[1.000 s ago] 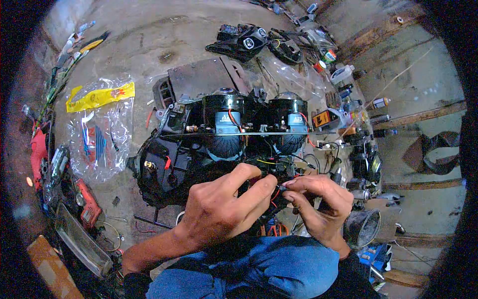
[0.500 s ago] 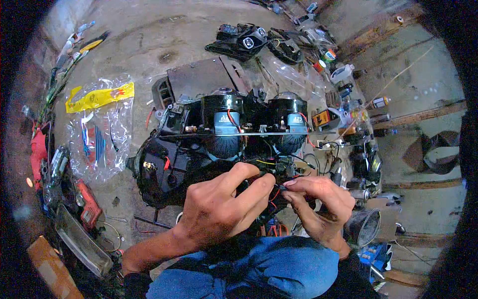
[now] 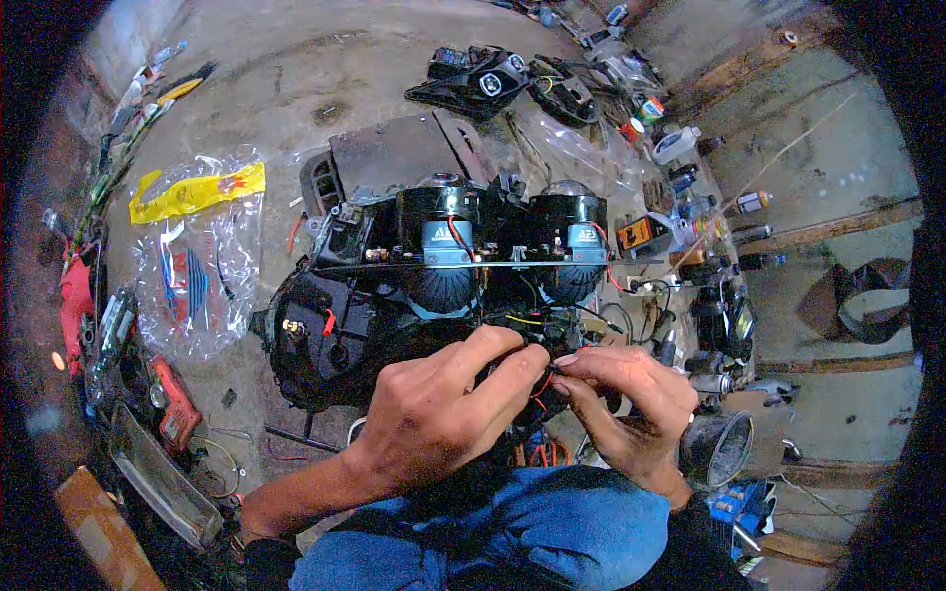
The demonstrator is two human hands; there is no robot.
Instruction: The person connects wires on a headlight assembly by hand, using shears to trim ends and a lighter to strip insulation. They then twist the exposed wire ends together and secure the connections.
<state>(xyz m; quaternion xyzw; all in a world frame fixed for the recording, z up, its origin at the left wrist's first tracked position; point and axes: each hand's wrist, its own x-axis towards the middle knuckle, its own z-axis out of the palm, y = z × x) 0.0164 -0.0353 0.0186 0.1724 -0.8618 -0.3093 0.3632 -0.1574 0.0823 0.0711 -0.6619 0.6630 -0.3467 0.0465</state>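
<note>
Both my hands meet over the near side of a black headlight housing [image 3: 305, 345]. My left hand [image 3: 443, 399] is closed, its fingertips bent down and partly hidden. With thumb and index finger, my right hand [image 3: 631, 399] pinches a thin dark wire end [image 3: 554, 372] close to the left fingertips. A red wire [image 3: 540, 396] loops beneath them. Just beyond my fingers are a yellow wire [image 3: 525, 319] and other dark leads. Two projector lamps, the left lamp [image 3: 446, 241] and the right lamp [image 3: 574, 241], sit on a metal bar [image 3: 517, 265] across the housing.
Plastic packaging with a yellow strip [image 3: 197, 197] lies left, above a red power tool [image 3: 177, 409]. Another headlight [image 3: 473, 81] rests at the back. Bottles and cans, including a white bottle [image 3: 676, 145], line the right side. A metal cup [image 3: 717, 448] stands by my right wrist.
My right hand has shifted slightly left, bringing its fingertips closer to my left ones. The housing and lamps look nearly unchanged.
</note>
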